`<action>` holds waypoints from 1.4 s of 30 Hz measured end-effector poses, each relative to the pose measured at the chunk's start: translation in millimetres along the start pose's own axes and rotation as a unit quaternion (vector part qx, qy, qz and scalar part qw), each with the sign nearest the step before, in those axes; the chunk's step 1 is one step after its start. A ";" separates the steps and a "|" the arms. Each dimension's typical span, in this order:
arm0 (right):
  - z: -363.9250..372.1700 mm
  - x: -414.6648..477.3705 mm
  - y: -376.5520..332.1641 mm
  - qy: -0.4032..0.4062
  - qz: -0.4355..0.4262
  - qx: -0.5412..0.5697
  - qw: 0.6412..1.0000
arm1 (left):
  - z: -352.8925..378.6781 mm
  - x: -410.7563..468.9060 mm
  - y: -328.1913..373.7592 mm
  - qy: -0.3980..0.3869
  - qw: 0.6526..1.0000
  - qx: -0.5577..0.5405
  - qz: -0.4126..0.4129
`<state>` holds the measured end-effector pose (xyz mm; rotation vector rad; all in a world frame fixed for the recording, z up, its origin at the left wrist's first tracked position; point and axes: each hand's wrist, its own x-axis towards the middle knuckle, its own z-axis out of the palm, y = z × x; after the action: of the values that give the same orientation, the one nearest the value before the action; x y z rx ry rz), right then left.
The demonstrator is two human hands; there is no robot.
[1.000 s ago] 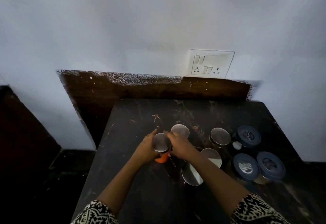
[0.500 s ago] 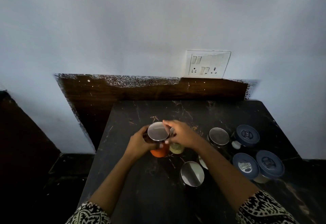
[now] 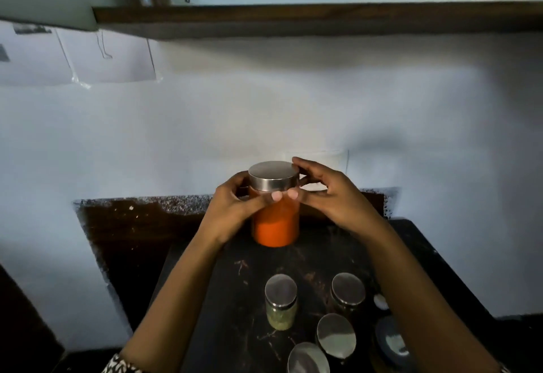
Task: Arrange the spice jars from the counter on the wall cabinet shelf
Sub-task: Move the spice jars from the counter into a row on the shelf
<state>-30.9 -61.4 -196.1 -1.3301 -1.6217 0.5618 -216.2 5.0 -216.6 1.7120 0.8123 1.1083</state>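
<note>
I see both hands on the orange spice jar. The left hand wraps the glass just under the steel lid; the right hand pinches the lid rim. The jar is upright at 12 o'clock, over the far edge of the dark scuffed counter, in front of the brown backsplash. The green-filled jar and three steel-lidded jars stand at 5 o'clock. The wooden shelf spans the white wall overhead. Papers are taped at 10 o'clock.
</note>
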 end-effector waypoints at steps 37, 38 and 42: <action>-168.7 30.3 -4.9 0.094 -0.066 0.087 0.990 | 162.0 82.3 148.8 0.065 0.992 -0.019 0.109; -172.6 27.8 -4.9 0.080 -0.065 0.086 0.991 | 160.1 83.0 148.8 0.052 0.992 -0.039 0.104; -194.6 18.4 -5.1 -0.022 -0.056 0.175 0.983 | 154.4 85.8 144.8 -0.011 0.992 -0.106 0.067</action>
<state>135.1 -85.4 -95.7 -0.9658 -1.5372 0.7721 -34.0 -25.8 -82.2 1.6147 0.5521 1.2189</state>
